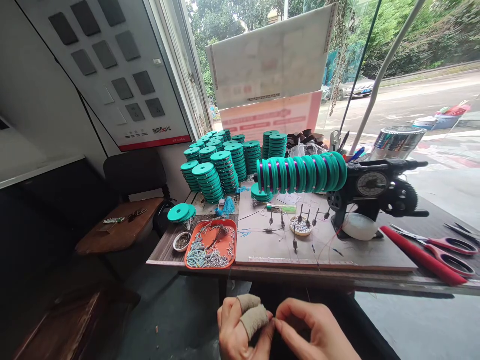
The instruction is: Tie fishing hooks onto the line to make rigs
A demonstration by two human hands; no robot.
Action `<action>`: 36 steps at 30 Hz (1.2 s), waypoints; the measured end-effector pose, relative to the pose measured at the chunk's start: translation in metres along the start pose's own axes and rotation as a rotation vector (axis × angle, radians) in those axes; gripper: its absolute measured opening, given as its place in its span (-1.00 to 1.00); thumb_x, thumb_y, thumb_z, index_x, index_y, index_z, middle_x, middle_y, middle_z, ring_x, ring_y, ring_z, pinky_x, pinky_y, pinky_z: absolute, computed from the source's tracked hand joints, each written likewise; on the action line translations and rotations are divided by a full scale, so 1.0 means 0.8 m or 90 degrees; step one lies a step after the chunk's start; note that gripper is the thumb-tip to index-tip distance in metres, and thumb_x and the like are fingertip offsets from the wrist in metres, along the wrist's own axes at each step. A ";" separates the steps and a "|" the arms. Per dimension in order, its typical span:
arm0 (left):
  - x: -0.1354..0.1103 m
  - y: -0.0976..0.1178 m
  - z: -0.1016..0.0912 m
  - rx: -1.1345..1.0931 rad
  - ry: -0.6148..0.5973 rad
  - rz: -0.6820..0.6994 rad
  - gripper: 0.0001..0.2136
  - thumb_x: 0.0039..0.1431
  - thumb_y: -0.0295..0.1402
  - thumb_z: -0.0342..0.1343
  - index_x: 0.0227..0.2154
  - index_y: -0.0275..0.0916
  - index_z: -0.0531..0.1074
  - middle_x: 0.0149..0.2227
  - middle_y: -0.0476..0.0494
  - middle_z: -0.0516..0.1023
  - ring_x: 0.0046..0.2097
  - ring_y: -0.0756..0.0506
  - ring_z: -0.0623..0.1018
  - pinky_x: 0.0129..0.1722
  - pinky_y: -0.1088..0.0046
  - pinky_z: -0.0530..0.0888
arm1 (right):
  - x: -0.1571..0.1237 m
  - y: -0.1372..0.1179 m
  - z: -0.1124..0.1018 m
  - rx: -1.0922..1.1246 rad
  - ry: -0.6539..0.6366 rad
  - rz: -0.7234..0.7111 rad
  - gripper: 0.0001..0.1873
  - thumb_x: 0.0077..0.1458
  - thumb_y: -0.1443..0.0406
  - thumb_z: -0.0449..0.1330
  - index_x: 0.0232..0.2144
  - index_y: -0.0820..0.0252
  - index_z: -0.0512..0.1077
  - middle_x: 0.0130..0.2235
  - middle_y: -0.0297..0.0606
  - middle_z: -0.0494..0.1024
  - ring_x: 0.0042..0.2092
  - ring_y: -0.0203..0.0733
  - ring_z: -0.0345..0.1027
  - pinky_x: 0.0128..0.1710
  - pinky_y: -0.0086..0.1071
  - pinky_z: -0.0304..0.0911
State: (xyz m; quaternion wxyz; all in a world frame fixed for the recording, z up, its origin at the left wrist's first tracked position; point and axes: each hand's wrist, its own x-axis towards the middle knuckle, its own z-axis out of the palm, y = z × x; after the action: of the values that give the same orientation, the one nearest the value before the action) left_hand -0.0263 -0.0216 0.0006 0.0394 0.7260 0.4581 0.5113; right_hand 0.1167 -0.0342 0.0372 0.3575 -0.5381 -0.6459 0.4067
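Note:
Just below the table's front edge, my left hand (243, 330) and my right hand (313, 327) meet, thumb and forefinger of each pinched together with the tips almost touching. What they pinch is too small to make out; a faint thin line shows near the right hand. Beige cloth wraps cover two fingers of the left hand. Nearest on the table, an orange tray (188, 264) holds small grey pieces and shiny metal bits. Behind the hands lies a pale board (258, 252), with several small dark weights on thin stems (295, 245) and a small dish of beads (301, 231).
A hand-cranked winder (371, 185) carries a row of green spools (300, 173) on the right. Stacks of green spools (210, 182) fill the back. Scissors (446, 250) and a red strip (423, 255) lie at right. A brown chair (120, 225) stands left.

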 end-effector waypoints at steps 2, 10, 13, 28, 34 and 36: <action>0.001 0.000 0.000 0.001 0.001 0.000 -0.95 -0.02 -0.39 0.18 -0.54 -0.13 0.49 -0.46 -0.04 0.47 -0.40 -0.06 0.40 -0.42 0.40 0.32 | 0.000 -0.001 0.000 0.000 -0.002 0.003 -0.76 0.01 0.28 0.02 -0.61 0.25 0.35 -0.63 -0.39 0.32 -0.56 -0.35 0.16 -0.58 -0.55 0.05; 0.001 0.002 0.001 0.013 0.006 -0.008 -0.91 0.02 -0.33 0.15 -0.56 -0.12 0.48 -0.46 -0.05 0.47 -0.41 -0.06 0.40 -0.43 0.39 0.33 | 0.002 0.000 0.000 0.010 0.000 0.006 -0.76 0.00 0.29 0.02 -0.61 0.25 0.37 -0.62 -0.37 0.35 -0.56 -0.33 0.18 -0.57 -0.54 0.07; 0.001 0.001 0.001 0.012 0.012 0.003 -0.92 0.00 -0.37 0.16 -0.56 -0.12 0.48 -0.47 -0.04 0.47 -0.41 -0.06 0.40 -0.43 0.40 0.32 | 0.002 0.000 0.000 0.005 -0.005 0.007 -0.76 0.00 0.28 0.02 -0.61 0.24 0.37 -0.62 -0.37 0.35 -0.55 -0.32 0.19 -0.57 -0.53 0.07; 0.001 0.001 0.000 0.042 0.000 0.059 -0.92 -0.04 -0.48 0.16 -0.53 -0.14 0.45 -0.45 -0.03 0.48 -0.39 -0.06 0.37 -0.39 0.40 0.27 | 0.003 -0.006 -0.004 0.022 -0.039 0.043 -0.81 -0.04 0.30 0.00 -0.60 0.24 0.31 -0.61 -0.41 0.25 -0.55 -0.35 0.09 -0.57 -0.53 -0.02; 0.002 0.000 0.000 0.039 0.005 0.063 -0.90 -0.07 -0.51 0.17 -0.53 -0.15 0.45 -0.44 -0.03 0.48 -0.38 -0.06 0.36 -0.38 0.40 0.26 | 0.003 -0.006 -0.004 0.017 -0.048 0.052 -0.82 -0.04 0.30 -0.01 -0.59 0.24 0.30 -0.61 -0.41 0.25 -0.54 -0.35 0.09 -0.56 -0.52 -0.02; 0.001 -0.001 0.000 0.036 0.009 0.072 -0.89 -0.07 -0.51 0.17 -0.52 -0.15 0.45 -0.43 -0.03 0.48 -0.38 -0.06 0.36 -0.37 0.39 0.26 | 0.004 -0.006 -0.005 0.011 -0.050 0.061 -0.81 -0.04 0.29 -0.01 -0.59 0.24 0.32 -0.61 -0.40 0.27 -0.54 -0.35 0.10 -0.56 -0.53 -0.02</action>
State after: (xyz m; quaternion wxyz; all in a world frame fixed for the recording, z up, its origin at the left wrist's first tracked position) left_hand -0.0265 -0.0205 0.0012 -0.0133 0.7477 0.4309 0.5050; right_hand 0.1175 -0.0309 0.0436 0.3165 -0.5486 -0.6296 0.4499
